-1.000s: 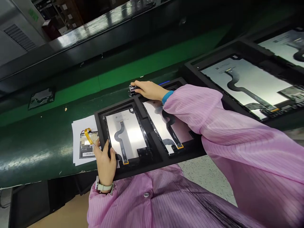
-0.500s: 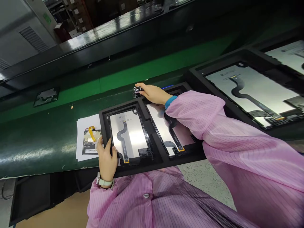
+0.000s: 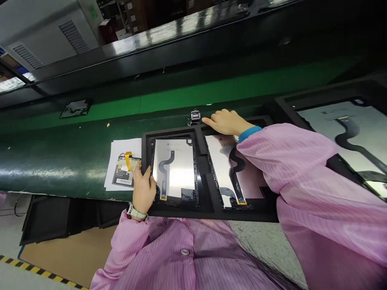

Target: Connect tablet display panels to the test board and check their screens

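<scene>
Left hand (image 3: 144, 189) clamped on tray (image 3: 208, 211) near corner, thumb over rim, steadying it on belt (image 3: 60, 161). Right hand (image 3: 225, 122) flat on far rim, fingers loosely spread, just beside counter (image 3: 194, 117), holding nothing.

Bare green belt (image 3: 60, 161) left of the paper sheet (image 3: 121, 151); neighbouring tray (image 3: 284, 105) close right.
</scene>
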Demonstrator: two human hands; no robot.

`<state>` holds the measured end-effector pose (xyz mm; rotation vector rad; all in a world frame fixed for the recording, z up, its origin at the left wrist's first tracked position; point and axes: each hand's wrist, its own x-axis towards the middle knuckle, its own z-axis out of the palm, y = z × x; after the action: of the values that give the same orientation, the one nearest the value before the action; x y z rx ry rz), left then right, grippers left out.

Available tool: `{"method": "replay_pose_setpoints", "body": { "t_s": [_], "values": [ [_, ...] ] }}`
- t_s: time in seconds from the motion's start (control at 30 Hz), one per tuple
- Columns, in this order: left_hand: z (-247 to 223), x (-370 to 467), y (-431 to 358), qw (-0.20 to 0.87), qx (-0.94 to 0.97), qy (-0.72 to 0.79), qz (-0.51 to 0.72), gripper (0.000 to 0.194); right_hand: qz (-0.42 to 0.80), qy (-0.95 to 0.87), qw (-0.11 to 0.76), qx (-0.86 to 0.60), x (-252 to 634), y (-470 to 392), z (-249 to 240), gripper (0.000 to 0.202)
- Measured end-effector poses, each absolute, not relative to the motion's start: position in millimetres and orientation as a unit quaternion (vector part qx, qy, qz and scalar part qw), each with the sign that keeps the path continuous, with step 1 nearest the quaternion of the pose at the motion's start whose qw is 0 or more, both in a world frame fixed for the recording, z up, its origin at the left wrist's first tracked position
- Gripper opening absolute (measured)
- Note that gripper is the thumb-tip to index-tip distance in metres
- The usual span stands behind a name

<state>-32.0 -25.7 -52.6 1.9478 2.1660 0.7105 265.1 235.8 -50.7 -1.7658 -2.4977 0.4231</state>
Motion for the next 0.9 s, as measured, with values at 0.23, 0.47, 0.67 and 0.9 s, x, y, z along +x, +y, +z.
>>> {"method": "replay_pose_setpoints", "body": {
  "t_s": [0.23, 0.47, 0.67, 0.9],
  "values": [
    [-50.7, -32.1, -22.3, 0.07, 0.625, 0.712, 0.314, 0.039, 0.165, -0.778, 0.076, -0.602, 277.1, 229.7, -43.1, 0.058],
    [-24.3, -22.4, -41.9, -0.004, 0.618, 0.669, 0.413, 0.027, 0.154, -0.629, 0.488, -0.585, 268.5, 176.8, 28.9, 0.025],
    [10.4, 33.2, -72.6, 0.217, 0.759, 0.46, 0.406, 0.045, 0.513, -0.541, 0.514, -0.424, 237.3, 29.1, 99.9, 0.037],
    [-9.0, 57.9, -82.6, 0.35, 0.757, 0.44, 0.333, 0.05, 0.589, -0.487, 0.498, -0.41, 201.8, -36.3, 34.7, 0.038]
  ]
}}
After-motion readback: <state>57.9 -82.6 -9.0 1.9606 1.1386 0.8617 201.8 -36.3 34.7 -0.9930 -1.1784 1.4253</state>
